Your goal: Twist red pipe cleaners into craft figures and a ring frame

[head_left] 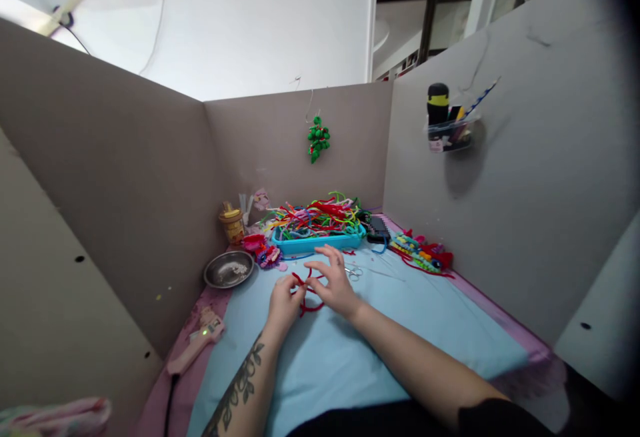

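no legible txt or nos.

At the centre, a shallow blue plastic tray (320, 245) sits toward the back of a light-blue fabric cloth (450, 317), holding heaped multicoloured fuzzy stems (320, 213). Left of it lies a round silver metal bowl (217, 265); just right, a flat black device (379, 228). Before the tray, a bent red fuzzy stem (315, 308) is between the left hand (284, 302) and right hand (339, 287). A pink plastic glue gun (193, 351) lies lower left, before the bowl.
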A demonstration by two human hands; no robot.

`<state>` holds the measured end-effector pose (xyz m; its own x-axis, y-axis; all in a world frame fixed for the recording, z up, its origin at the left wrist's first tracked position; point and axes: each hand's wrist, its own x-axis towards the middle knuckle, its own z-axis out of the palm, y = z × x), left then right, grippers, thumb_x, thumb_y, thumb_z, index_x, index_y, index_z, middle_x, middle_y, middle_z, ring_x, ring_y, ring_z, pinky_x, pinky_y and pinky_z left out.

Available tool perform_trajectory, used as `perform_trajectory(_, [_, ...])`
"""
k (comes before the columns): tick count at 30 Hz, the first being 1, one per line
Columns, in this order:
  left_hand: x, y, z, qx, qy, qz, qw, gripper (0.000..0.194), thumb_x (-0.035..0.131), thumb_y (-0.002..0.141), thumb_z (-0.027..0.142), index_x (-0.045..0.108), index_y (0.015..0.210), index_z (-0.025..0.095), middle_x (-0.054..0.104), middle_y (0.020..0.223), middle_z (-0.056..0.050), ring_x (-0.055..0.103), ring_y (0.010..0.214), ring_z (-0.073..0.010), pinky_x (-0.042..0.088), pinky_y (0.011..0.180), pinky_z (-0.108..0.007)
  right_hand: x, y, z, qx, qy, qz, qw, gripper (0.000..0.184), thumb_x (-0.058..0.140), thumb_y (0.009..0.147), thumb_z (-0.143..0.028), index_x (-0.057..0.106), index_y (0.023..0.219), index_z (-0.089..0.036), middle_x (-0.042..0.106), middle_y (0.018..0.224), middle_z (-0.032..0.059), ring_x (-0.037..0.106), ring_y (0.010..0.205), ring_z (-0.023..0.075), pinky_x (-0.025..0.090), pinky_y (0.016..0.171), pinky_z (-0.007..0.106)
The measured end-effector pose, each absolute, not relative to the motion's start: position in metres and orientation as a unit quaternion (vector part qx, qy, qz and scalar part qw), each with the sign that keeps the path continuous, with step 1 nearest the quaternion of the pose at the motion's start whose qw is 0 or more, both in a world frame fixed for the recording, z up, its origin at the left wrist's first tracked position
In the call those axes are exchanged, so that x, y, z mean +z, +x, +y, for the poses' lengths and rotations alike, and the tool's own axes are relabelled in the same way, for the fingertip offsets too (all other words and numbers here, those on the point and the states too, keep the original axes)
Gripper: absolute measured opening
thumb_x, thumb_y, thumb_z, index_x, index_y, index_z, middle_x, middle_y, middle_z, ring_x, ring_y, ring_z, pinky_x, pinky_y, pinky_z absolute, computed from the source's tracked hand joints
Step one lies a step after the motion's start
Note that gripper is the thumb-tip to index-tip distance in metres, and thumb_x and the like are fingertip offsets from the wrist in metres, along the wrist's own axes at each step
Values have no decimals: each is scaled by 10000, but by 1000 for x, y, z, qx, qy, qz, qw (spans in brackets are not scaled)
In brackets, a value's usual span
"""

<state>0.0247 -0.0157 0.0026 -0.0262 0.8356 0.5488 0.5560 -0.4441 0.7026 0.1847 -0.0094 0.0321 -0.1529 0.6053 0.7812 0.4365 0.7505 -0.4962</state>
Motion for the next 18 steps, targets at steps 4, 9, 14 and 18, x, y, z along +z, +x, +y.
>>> perform_trajectory(4, [3, 29, -21, 442, 749, 490, 68, 73, 535, 724, 185, 608, 725, 190, 623, 790, -66, 522, 783, -213, 381, 729, -321, 35, 175, -20, 5, -345, -791, 506, 175, 587, 760, -246, 688, 903, -261, 418, 1309, 55, 222, 1286, 297, 217, 1037, 476])
perform_trajectory(9, [2, 32, -23, 384, 778, 496, 30, 107, 544, 721, 161, 618, 795, 185, 624, 840, -81, 532, 825, -225, 398, 751, -337, 33, 172, -19, -5, -355, -801, 482, 134, 571, 756, -213, 701, 765, -246, 428, 1322, 34, 219, 1283, 303, 182, 1031, 499])
perform_trajectory(14, [3, 34, -24, 361, 785, 502, 29, 89, 550, 712, 156, 612, 770, 185, 612, 789, -74, 529, 770, -217, 396, 709, -326, 34, 172, -20, -1, -365, -803, 471, 136, 575, 743, -223, 707, 732, -252, 432, 1324, 26, 215, 1280, 304, 139, 1034, 515])
perform_trajectory(18, [4, 32, -23, 371, 787, 492, 37, 90, 558, 712, 160, 612, 781, 181, 618, 797, -80, 524, 768, -218, 394, 705, -322, 34, 172, -22, -7, -359, -803, 476, 139, 583, 739, -226, 715, 751, -268, 431, 1327, 20, 218, 1279, 303, 131, 1036, 514])
